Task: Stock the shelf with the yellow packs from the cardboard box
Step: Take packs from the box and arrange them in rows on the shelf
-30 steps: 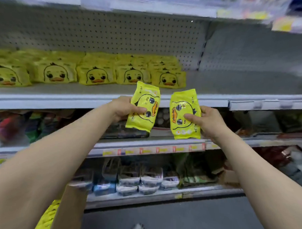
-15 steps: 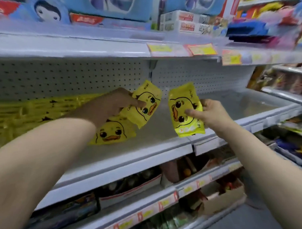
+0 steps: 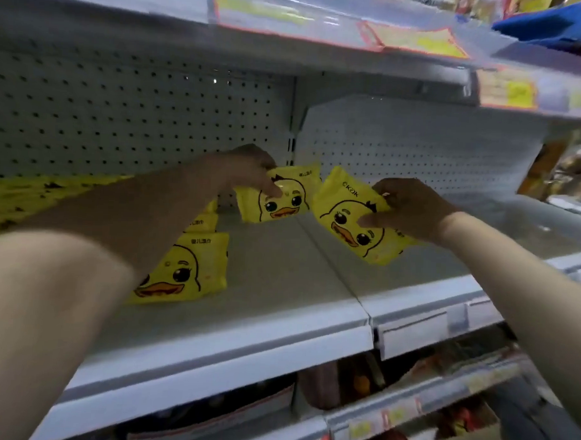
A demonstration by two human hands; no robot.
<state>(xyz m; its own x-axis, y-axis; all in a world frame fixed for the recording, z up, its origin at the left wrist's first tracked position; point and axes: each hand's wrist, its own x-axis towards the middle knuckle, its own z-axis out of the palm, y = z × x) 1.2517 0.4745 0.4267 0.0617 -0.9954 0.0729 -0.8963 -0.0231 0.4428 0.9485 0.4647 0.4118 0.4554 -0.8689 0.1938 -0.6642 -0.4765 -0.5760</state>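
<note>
Item 1: left hand (image 3: 248, 172), centre of the frame, reaching deep into the shelf bay. Its fingers are curled over the top edge of a yellow pack and grasp it.

Item 2: left yellow pack (image 3: 278, 198), duck face towards the camera and nearly upright. It sits close to the pegboard back panel (image 3: 121, 115), above the seam between two shelf sections. Whether its lower edge touches the shelf cannot be told.

Item 3: right hand (image 3: 411, 211), right of centre. The thumb presses on the printed face and the fingers curl round the upper corner of a second pack, grasping it.

Item 4: right yellow pack (image 3: 351, 222), tilted down to the right and held clear above the shelf. It is just beside the left pack and not touching it.

Item 5: white shelf (image 3: 280, 285), running across the middle of the frame, its surface bare below both held packs.

Item 6: stocked yellow pack (image 3: 188, 269), lower left of centre, lying at the front of a short file with its duck face up. More packs (image 3: 202, 221) sit behind it, partly hidden by the left forearm.

Item 7: blurred row of yellow packs (image 3: 36, 194), left edge of the frame, on the same shelf.

Item 8: upper shelf edge with yellow price labels (image 3: 417, 40), top of the frame.

Item 9: lower shelves with assorted goods (image 3: 359, 380), bottom of the frame, too blurred to identify.
</note>
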